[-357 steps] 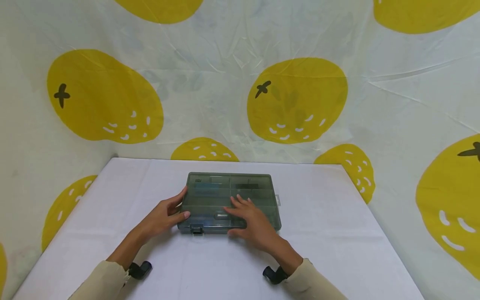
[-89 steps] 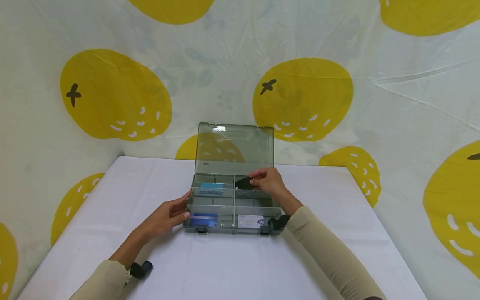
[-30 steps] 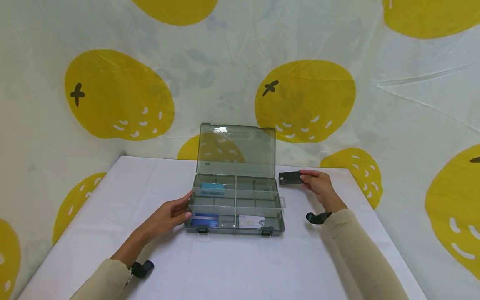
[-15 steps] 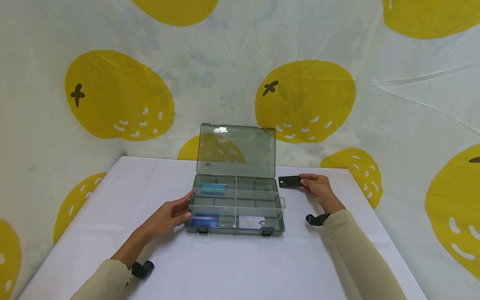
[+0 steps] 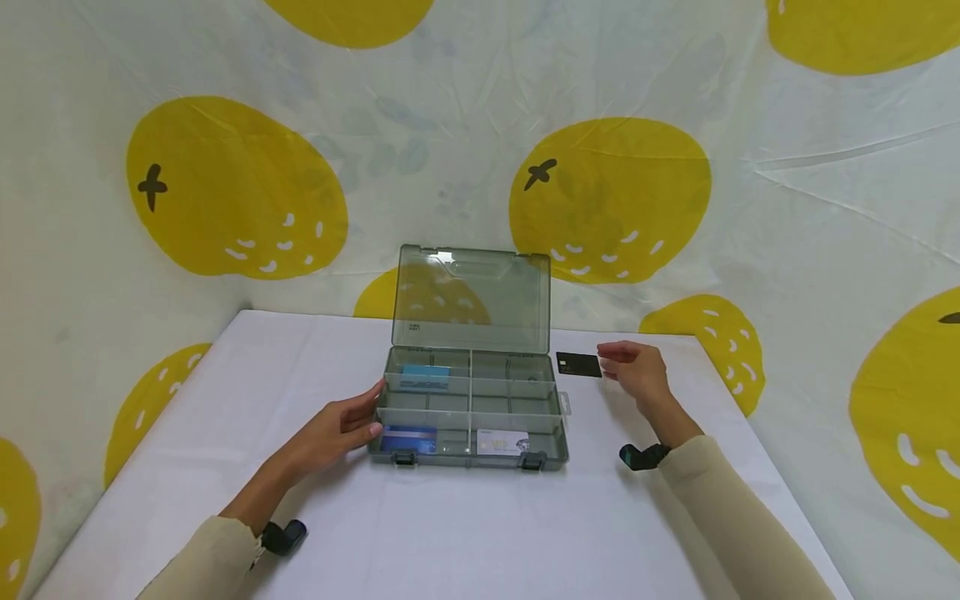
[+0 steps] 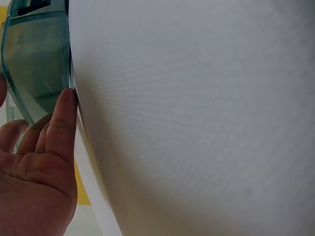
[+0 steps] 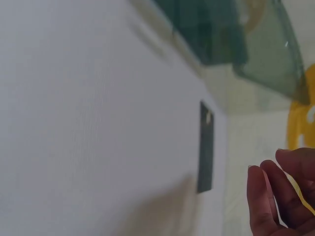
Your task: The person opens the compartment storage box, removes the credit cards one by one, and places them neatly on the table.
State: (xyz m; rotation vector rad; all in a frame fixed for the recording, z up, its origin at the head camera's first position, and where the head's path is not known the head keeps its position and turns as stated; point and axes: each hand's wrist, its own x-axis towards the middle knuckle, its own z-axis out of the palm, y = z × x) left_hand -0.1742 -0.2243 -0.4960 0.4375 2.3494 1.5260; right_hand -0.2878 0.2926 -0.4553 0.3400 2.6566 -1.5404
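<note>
A translucent grey-green compartment box [image 5: 517, 396] stands on the table, its lid [image 5: 472, 304] raised and leaning back. My left hand [image 5: 336, 433] rests against the box's left side with extended fingers, which the left wrist view shows touching the wall. To the right of the box a black card [image 5: 578, 364] with a small chip lies flat on the white cloth. Just right of that card is my right hand [image 5: 637, 375], its fingers loosely bent and holding nothing; the right wrist view shows a gap between it and the card.
Inside the box are a light blue card [image 5: 425, 377] at back left, a dark blue card [image 5: 408, 439] at front left and a white VIP card [image 5: 502, 442] at front right. A white cloth [image 5: 480, 533] covers the table. A fruit-print curtain [image 5: 435, 183] hangs behind.
The box lid was opened earlier. My right hand took the black card from the back right compartment, laid it right of the box and let go. My left hand stayed at the box.
</note>
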